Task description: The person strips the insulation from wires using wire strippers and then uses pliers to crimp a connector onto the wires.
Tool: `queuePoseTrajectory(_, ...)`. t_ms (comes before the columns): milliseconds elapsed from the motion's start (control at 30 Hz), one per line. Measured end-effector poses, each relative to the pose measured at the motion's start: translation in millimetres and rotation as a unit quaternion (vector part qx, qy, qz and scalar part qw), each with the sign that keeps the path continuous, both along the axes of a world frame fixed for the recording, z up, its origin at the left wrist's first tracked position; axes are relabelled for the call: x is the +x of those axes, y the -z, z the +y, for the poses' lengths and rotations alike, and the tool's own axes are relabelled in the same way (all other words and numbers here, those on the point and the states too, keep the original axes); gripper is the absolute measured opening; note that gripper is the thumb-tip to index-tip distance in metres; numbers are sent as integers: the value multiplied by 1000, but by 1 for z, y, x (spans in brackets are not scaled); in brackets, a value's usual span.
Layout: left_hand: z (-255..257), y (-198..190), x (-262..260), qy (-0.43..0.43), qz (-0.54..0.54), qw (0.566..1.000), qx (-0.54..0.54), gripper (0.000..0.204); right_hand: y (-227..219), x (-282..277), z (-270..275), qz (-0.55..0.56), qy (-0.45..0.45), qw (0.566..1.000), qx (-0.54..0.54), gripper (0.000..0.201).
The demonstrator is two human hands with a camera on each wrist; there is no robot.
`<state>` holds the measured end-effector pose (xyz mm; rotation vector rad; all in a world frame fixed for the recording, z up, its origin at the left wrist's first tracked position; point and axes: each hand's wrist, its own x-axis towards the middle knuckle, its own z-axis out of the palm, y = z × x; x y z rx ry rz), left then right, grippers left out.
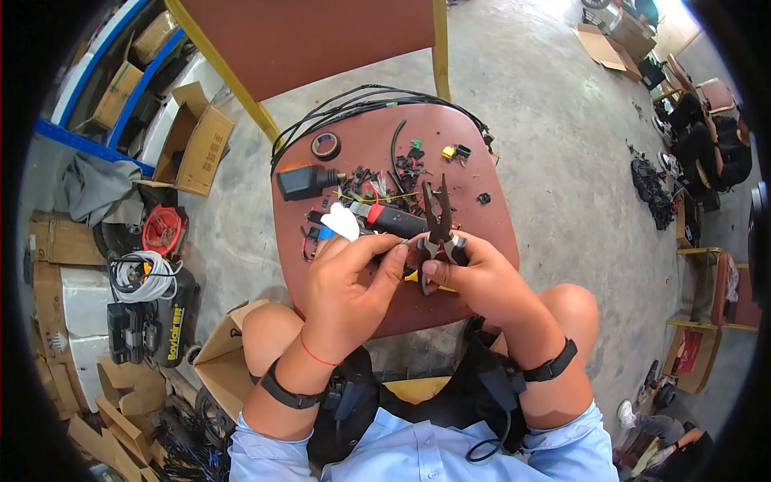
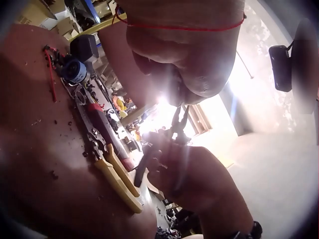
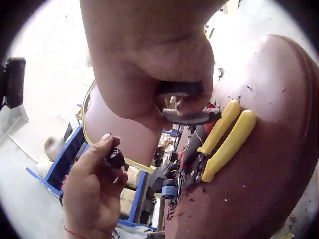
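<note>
Black-handled pliers (image 1: pixel 438 221) clamped in my right hand (image 1: pixel 474 277), nose pointing toward stool's (image 1: pixel 482 241) far edge; left hand (image 1: pixel 349 281) pinches small black connector (image 3: pixel 115 158) just left of them.

A workshop's bare concrete floor (image 1: pixel 530 88), lit by daylight from the far right corner; cardboard boxes (image 1: pixel 197 145) and blue shelving (image 1: pixel 96 140) line the left, beside a small air compressor (image 1: pixel 152 321).
</note>
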<state>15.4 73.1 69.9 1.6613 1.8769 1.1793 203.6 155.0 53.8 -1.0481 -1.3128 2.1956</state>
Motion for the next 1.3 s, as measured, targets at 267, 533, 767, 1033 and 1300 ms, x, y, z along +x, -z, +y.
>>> queuePoseTrajectory(267, 2, -3, 1, -6, -43, 999, -21, 19, 11, 3, 1, -36, -14, 997, 61, 30)
queuePoseTrajectory(533, 4, 6, -2, -8, -116, 993, -33, 24, 1, -4, -13, -195, 0, 931, 310, 31)
queuePoseTrajectory(767, 4, 10, -3, -33, -186, 981, -47, 27, 5, -5, -18, -207, -9, 894, 397, 36)
queuePoseTrajectory(1033, 2, 2, -3, -45, -123, 989, -72, 25, 8, -7, -19, -203, -3, 884, 422, 32)
queuePoseTrajectory(1300, 4, 4, -2, -46, -111, 993, -22, 25, 6, -7, -19, -237, 10, 853, 465, 30)
